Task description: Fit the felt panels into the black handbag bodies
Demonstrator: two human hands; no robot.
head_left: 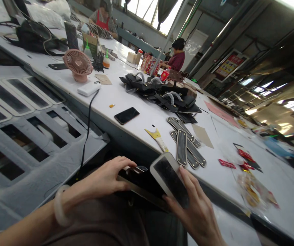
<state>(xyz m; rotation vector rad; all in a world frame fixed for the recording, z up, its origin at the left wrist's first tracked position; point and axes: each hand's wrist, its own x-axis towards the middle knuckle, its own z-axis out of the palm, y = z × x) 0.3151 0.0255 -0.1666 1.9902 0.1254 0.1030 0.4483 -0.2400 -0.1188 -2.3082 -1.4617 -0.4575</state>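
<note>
pink fan [78,64], black phone [126,115], white table [141,112], red wrappers [227,164]

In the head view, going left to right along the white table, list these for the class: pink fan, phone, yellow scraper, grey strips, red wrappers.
Pink fan → black phone → yellow scraper → grey strips → red wrappers.

A long white table [136,102] is seen, on which a pink fan [78,64], a white power bank [88,89], a black phone [126,115], a yellow scraper [157,138], grey strips [185,143] (overlapping), black bag parts [162,94] and red wrappers [227,164] are laid.
</note>
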